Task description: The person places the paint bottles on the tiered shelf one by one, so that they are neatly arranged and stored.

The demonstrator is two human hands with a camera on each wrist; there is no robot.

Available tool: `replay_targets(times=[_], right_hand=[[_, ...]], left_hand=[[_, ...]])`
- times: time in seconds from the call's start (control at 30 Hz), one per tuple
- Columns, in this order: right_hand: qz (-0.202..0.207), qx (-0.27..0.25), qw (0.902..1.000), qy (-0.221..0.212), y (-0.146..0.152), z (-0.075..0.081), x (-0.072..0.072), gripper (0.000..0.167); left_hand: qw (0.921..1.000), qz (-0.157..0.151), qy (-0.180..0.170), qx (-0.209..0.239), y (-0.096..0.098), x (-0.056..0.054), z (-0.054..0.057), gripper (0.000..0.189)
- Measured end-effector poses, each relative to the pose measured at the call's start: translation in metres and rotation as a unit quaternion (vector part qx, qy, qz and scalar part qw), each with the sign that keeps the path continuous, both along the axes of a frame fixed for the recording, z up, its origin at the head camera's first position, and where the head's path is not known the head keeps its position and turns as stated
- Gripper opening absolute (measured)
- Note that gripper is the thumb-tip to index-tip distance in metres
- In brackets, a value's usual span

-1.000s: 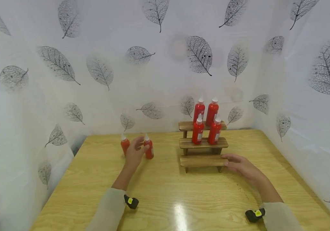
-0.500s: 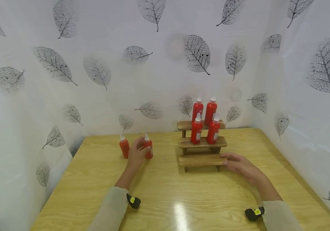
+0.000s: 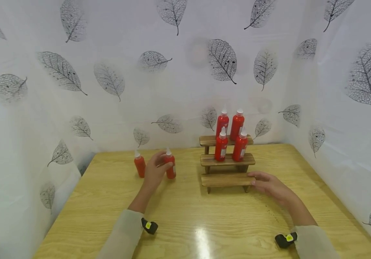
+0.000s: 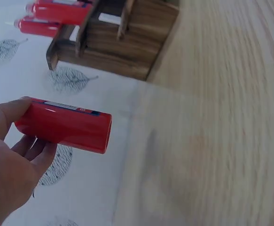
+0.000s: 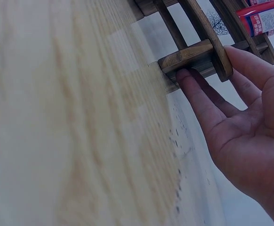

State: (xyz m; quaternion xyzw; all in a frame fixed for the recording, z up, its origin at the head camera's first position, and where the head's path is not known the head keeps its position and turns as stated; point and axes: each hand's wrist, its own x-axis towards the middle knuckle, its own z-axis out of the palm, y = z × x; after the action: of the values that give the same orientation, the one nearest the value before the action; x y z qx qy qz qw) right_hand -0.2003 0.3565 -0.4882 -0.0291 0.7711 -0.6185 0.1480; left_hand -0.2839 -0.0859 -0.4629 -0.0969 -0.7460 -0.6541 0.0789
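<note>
My left hand grips a red squeeze bottle with a white pointed cap, fingers and thumb around its upper body. In the left wrist view the bottle shows its base end apart from the tabletop. A second red bottle stands on the table just left of that hand. My right hand holds the right end of the lowest step of a wooden three-step rack. Thumb and fingers pinch that step's end in the right wrist view.
Two red bottles stand on the middle step, and two more on the top step. The lowest step bears no bottle. A leaf-printed white curtain encloses the wooden table at the back and sides.
My left hand has closed around the right-hand bottle and shifted it slightly to the right. The right hand keeps its hold on the rack.
</note>
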Motion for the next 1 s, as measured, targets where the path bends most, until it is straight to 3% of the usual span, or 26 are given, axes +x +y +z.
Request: replay_targets(times=[0.3,0.57,0.8,1.0], right_hand=[[-0.002,-0.015,0.9999,0.007,0.002,-0.001,0.000,0.057],[-0.007,-0.023,0.9997,0.009,0.003,0.000,0.002,0.055],[-0.008,-0.032,0.9995,0.004,0.007,-0.001,0.001,0.055],[-0.008,-0.028,0.9996,0.006,0.006,-0.004,-0.001,0.052]], left_hand=[[0.9966,-0.068,0.040,0.024,0.033,0.026,0.031,0.041],[0.9913,-0.119,0.049,0.027,0.079,0.048,0.048,0.042],[0.9869,-0.156,0.037,0.018,0.127,0.059,0.049,0.044],[0.9842,-0.173,0.037,0.005,0.162,0.057,0.044,0.044]])
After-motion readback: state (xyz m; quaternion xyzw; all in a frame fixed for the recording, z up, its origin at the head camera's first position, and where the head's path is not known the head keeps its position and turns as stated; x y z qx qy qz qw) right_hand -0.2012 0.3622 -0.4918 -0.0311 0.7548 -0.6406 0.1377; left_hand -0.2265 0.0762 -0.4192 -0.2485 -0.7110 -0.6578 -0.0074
